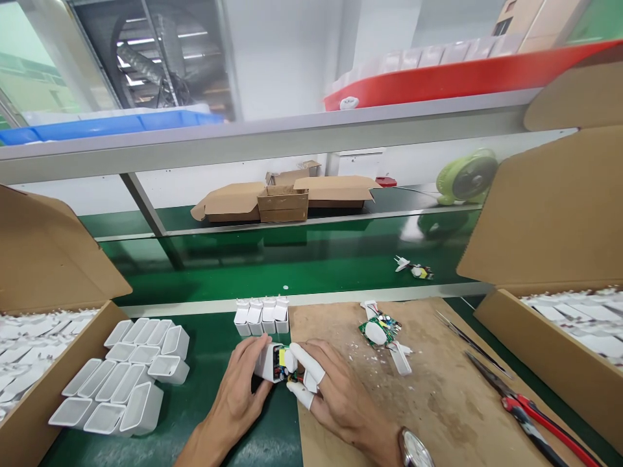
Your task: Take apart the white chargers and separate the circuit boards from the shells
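Observation:
Between thumb and fingers, my left hand (240, 384) grips a white plastic housing (265, 362). A small circuit board (282, 363) with a yellow transformer and wires sits partly inside the housing's open end. White finger cots cover the thumb and a finger of my right hand (335, 392), which pinches the board's outer end; its inner edge is hidden in the housing. Just beyond my hands stands a row of white adapter cases (261, 316). More circuit boards with white plug pieces (379, 331) lie to the right on the brown board.
Several empty white housings (141, 399) stand at left beside a carton (92, 350) of white parts. Another open carton (555, 337) is at right. Red-handled pliers (520, 405) and tweezers (470, 340) lie on the brown board (438, 395). One assembly (416, 269) rests on the green belt (331, 263).

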{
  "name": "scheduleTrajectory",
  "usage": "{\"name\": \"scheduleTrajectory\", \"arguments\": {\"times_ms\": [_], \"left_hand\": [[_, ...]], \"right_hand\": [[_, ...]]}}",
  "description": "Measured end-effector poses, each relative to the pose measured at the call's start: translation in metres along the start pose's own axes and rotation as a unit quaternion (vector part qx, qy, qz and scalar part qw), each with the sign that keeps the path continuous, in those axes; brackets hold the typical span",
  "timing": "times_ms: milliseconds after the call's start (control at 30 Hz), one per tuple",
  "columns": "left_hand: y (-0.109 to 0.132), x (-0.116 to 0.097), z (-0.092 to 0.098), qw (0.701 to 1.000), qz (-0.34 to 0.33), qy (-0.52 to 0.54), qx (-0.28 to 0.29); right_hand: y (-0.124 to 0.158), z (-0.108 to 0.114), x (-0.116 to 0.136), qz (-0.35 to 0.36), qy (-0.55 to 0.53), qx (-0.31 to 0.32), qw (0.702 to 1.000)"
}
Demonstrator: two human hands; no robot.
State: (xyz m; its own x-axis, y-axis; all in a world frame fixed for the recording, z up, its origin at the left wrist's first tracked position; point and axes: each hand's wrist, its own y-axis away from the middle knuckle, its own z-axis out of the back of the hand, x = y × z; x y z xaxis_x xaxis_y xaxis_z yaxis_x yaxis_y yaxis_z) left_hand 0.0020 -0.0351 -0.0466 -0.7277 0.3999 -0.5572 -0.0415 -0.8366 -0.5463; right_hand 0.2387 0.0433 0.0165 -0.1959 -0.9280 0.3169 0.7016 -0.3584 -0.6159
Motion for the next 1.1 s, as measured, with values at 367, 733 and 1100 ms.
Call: {"name": "scheduleTrajectory", "arguments": {"times_ms": [367,733,1100], "left_hand": [[0.001,0.000,0.000,1.000,-0.004,-0.002,0.005],[-0.003,-0.004,-0.001,0.999,-0.047,0.005,-0.002],[-0.005,-0.006,0.000,0.997,-0.067,0.028,0.012]], "right_hand": [[0.003,-0.003,-0.003,0.002,0.015,0.003,1.000],[0.001,0.001,-0.001,-0.022,-0.052,0.040,0.998],[0.017,-0.015,-0.007,-0.030,-0.083,0.025,0.996]]}}
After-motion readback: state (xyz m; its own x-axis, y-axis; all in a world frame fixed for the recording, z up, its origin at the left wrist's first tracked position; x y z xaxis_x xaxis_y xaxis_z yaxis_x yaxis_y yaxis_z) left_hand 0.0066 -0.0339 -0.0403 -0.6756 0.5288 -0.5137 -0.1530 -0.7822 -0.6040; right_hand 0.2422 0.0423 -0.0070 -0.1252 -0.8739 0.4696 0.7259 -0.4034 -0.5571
